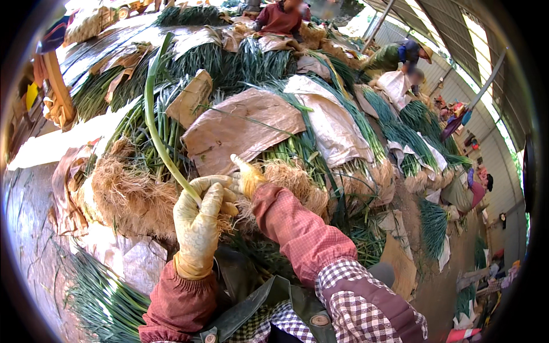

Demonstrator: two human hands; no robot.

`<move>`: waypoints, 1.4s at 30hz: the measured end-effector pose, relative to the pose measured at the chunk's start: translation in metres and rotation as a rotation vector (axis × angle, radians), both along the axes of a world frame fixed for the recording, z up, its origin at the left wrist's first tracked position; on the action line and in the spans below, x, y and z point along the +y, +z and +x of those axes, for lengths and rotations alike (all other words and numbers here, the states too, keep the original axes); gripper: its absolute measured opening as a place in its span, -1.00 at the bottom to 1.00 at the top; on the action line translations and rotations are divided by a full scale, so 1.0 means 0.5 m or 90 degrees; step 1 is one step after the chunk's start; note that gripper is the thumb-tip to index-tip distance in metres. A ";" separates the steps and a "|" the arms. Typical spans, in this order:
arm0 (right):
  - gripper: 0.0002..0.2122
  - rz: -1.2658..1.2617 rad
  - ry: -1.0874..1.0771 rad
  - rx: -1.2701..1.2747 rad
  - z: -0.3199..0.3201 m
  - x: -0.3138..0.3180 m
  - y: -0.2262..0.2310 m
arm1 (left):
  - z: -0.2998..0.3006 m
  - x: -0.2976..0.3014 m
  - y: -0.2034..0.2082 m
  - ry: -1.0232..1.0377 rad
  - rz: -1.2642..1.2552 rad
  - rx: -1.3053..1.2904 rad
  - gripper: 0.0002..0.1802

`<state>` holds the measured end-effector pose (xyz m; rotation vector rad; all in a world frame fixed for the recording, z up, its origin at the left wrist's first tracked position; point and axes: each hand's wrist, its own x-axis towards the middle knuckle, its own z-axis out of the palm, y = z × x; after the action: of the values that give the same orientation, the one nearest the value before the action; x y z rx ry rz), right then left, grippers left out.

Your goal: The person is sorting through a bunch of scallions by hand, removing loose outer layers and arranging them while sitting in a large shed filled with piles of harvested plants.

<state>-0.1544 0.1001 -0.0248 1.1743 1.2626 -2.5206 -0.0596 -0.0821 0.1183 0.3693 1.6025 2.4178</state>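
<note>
My left hand point(198, 223), in a yellowish glove, is closed round the pale lower end of a scallion point(153, 120). Its long green stalk rises above the hand, leaning left, with the tip up near the far bundles. My right hand point(250, 178), gloved alike, is beside the left one, with one finger stretched out and apart. Its other fingers are partly hidden by the left hand, and I see nothing held in it. Just beyond both hands lie scallion bundles with tan, shaggy roots point(137, 191), partly covered by a brown sheet point(243, 127).
More scallions point(106, 291) lie on the ground at the lower left. A white sheet point(331, 120) covers bundles right of centre. Rows of bundles run back, with a person in red point(280, 18) and another bending over point(400, 54). A corrugated wall point(480, 114) stands at right.
</note>
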 end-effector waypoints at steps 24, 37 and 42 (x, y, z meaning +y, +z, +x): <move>-0.34 1.422 0.395 -0.223 0.251 0.178 0.038 | 0.032 0.075 -0.022 -0.079 -0.015 0.051 -0.82; -0.25 1.191 0.319 -0.234 0.418 0.286 0.000 | 0.078 0.174 -0.185 -0.331 -0.036 -0.132 -0.72; -0.50 1.181 0.114 0.080 0.493 0.141 0.051 | 0.131 0.155 -0.240 -0.357 -0.163 -0.243 -0.69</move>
<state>0.0923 0.1707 0.0007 0.6984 3.4948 -0.6634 0.0061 -0.0048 -0.0015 0.2483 1.3821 1.7206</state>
